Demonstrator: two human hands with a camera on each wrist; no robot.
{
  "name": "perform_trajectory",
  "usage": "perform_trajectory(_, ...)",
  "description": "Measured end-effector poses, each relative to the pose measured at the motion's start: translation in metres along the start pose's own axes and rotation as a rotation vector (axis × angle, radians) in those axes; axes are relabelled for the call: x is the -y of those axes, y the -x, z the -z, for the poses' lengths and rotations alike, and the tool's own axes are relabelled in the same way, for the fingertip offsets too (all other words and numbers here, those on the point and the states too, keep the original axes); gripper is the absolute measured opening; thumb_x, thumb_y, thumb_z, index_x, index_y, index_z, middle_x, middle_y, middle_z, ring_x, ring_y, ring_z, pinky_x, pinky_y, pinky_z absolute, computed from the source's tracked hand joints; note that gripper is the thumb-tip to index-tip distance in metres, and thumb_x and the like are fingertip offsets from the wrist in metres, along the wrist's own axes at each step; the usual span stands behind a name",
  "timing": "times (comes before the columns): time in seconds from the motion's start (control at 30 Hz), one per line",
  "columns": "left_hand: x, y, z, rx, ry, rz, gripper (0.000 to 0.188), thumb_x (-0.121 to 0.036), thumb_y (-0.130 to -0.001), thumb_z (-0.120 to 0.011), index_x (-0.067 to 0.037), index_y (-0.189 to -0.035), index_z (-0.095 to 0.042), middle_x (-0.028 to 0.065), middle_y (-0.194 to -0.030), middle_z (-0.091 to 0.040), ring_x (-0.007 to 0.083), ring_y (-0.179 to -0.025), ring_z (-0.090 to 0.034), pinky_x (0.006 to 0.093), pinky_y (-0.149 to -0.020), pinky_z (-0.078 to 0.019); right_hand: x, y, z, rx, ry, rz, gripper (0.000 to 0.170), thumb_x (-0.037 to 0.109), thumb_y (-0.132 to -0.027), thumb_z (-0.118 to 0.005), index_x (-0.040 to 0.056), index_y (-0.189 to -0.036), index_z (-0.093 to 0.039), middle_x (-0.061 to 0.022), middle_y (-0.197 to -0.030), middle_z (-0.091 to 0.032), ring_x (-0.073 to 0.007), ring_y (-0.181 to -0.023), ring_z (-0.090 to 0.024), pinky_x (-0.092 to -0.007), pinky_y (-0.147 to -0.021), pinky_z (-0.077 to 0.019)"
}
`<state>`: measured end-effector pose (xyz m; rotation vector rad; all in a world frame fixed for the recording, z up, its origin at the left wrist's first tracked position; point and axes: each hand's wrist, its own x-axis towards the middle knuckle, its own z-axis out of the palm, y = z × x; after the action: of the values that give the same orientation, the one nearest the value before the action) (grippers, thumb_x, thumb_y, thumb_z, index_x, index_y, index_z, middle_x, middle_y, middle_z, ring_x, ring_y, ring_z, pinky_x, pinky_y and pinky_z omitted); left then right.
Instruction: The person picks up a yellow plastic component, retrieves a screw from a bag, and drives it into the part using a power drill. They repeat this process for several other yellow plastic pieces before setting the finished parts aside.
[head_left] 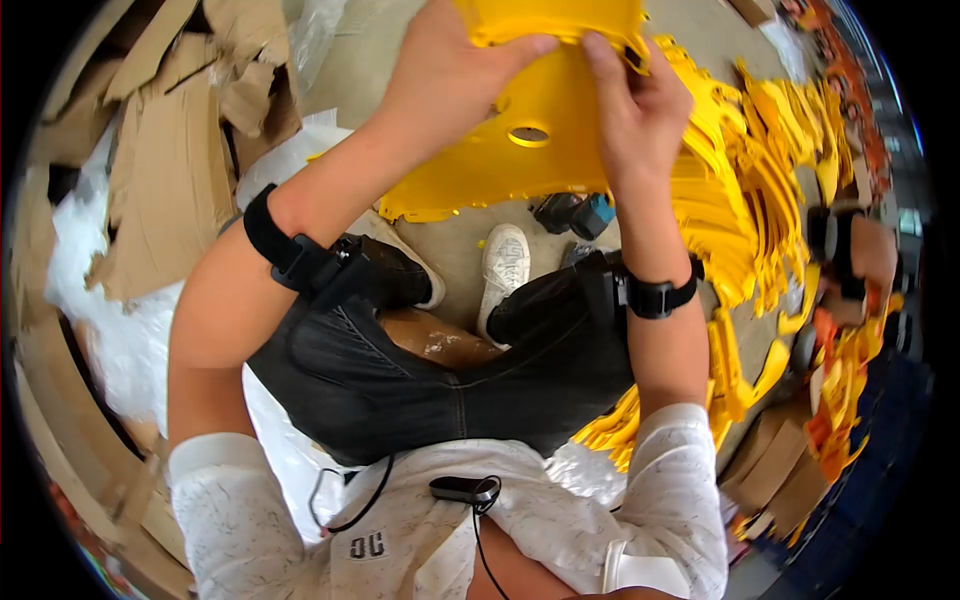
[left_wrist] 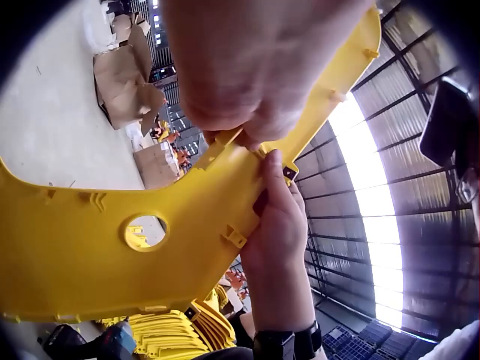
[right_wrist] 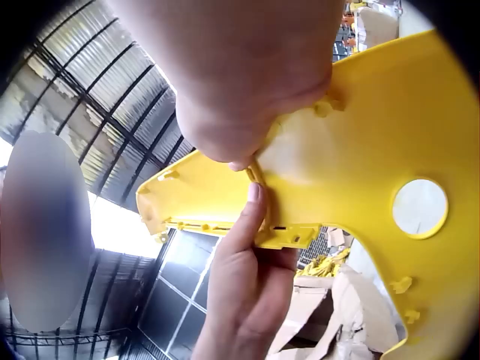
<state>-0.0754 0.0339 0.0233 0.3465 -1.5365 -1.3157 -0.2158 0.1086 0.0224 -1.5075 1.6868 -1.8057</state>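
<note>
A large yellow plastic panel (head_left: pixel 560 165) with a round hole is raised in front of me, above my knees. My left hand (head_left: pixel 440 75) grips its upper part, with the thumb on the near face. Close beside that thumb, my right hand (head_left: pixel 645 120) pinches the right edge of the panel. In the left wrist view, the right hand (left_wrist: pixel 279 225) has its thumb along a raised seam with small clips beside it. From the right wrist, the left hand (right_wrist: pixel 247 292) shows its thumb against a ridge, fingers behind the panel's edge.
Stacked yellow panels (head_left: pixel 720 220) lie to my right. Torn cardboard (head_left: pixel 165 180) and clear plastic wrap (head_left: pixel 120 340) spread along my left. A black and blue object (head_left: pixel 580 215) sits on the floor beyond my shoes (head_left: pixel 506 265). Cardboard boxes (head_left: pixel 785 460) stand at lower right.
</note>
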Motion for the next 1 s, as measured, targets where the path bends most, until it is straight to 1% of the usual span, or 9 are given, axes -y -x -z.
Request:
perform_trajectory(0.03,0.002,0.001,0.001,0.054,0.009,0.008,0.034,0.001,-0.085,-0.067,0.0,-0.117,-0.055,0.007,-0.107,-0.065,0.0161,-0.1,-0.062,0.0287,-0.088,-0.0489,0.003,-0.006,0.008,-0.053,0.008,-0.012,0.018,0.015,-0.091,-0.066,-0.0017,-0.097,-0.068,-0.0051,-0.079,-0.069,-0.0075,-0.073,-0.062,-0.0229,-0.067,-0.0488)
perform_trajectory(0.1,0.006,-0.004,0.013,0.055,-0.307,0.07,0.031,-0.012,-0.089,-0.069,-0.002,-0.117,-0.061,0.0049,-0.112,-0.065,0.015,-0.101,-0.062,0.0295,-0.089,-0.0488,0.025,-0.024,0.042,0.595,-0.008,0.056,0.07,0.034,-0.087,-0.071,0.0061,-0.143,-0.041,-0.0196,-0.134,-0.054,-0.0313,-0.117,-0.055,-0.0394,-0.096,-0.0459)
perform_trajectory(0.27,0.002,-0.01,0.039,-0.004,-0.357,0.048,0.031,-0.01,-0.089,-0.067,0.004,-0.117,-0.061,0.0093,-0.115,-0.064,0.0178,-0.101,-0.061,0.0287,-0.09,-0.047,0.052,0.016,0.138,0.004,0.38,0.064,0.04,0.023,-0.094,-0.062,-0.003,-0.124,-0.058,-0.0129,-0.111,-0.067,-0.0199,-0.101,-0.062,-0.0309,-0.085,-0.0501)
perform_trajectory(0.43,0.004,-0.011,0.08,-0.083,-0.213,0.088,0.039,-0.009,-0.091,-0.066,0.004,-0.126,-0.055,0.0105,-0.123,-0.061,0.0189,-0.108,-0.059,0.0311,-0.096,-0.0458,-0.087,0.135,0.278,-0.337,0.691,-0.284,0.022,0.021,-0.089,-0.065,0.0006,-0.097,-0.069,-0.0114,-0.08,-0.07,-0.0147,-0.073,-0.067,-0.0275,-0.068,-0.0506)
perform_trajectory(0.57,0.008,-0.014,0.088,-0.081,-0.272,0.071,0.04,-0.005,-0.091,-0.064,0.007,-0.127,-0.051,0.0136,-0.126,-0.059,0.0205,-0.11,-0.059,0.0347,-0.099,-0.046,-0.144,0.259,0.266,-0.045,0.807,-0.841,0.026,0.024,-0.084,-0.062,0.0031,-0.098,-0.07,-0.0195,-0.086,-0.069,-0.0343,-0.082,-0.068,-0.0422,-0.077,-0.0529)
perform_trajectory(0.73,0.012,-0.021,0.089,-0.116,-0.276,0.129,0.037,-0.007,-0.092,-0.064,0.006,-0.126,-0.053,0.0127,-0.125,-0.059,0.0188,-0.108,-0.059,0.0331,-0.096,-0.0473,-0.189,0.344,0.261,-0.058,1.087,-1.29,0.023,0.014,-0.081,-0.058,0.0037,-0.096,-0.071,-0.023,-0.091,-0.068,-0.0375,-0.086,-0.067,-0.0444,-0.081,-0.0524)
perform_trajectory(0.83,0.012,-0.02,0.082,-0.096,-0.27,0.095,0.037,-0.008,-0.093,-0.063,0.006,-0.126,-0.053,0.0124,-0.125,-0.059,0.0186,-0.109,-0.059,0.0331,-0.097,-0.0468,-0.237,0.382,0.264,-0.073,0.709,-1.161,0.021,0.012,-0.079,-0.059,0.0057,-0.094,-0.072,-0.0194,-0.088,-0.069,-0.0364,-0.082,-0.067,-0.0423,-0.076,-0.0529)
perform_trajectory(0.87,0.01,-0.02,0.081,-0.068,-0.27,0.116,0.04,-0.005,-0.092,-0.063,0.004,-0.13,-0.05,0.0123,-0.128,-0.057,0.0202,-0.112,-0.057,0.0362,-0.101,-0.0452,-0.253,0.398,0.261,-0.124,0.81,-0.834,0.02,0.014,-0.079,-0.061,0.0068,-0.094,-0.072,-0.0205,-0.087,-0.069,-0.0381,-0.083,-0.067,-0.0443,-0.075,-0.0525)
perform_trajectory(1.0,0.01,-0.019,0.077,-0.084,-0.266,0.091,0.041,-0.003,-0.092,-0.062,0.0,-0.131,-0.048,0.0116,-0.127,-0.057,0.0195,-0.112,-0.057,0.0359,-0.1,-0.0453,-0.261,0.38,0.238,-0.109,1.117,-0.989,0.018,0.016,-0.08,-0.063,0.0058,-0.094,-0.068,-0.0211,-0.09,-0.068,-0.0408,-0.087,-0.065,-0.0473,-0.075,-0.0513)
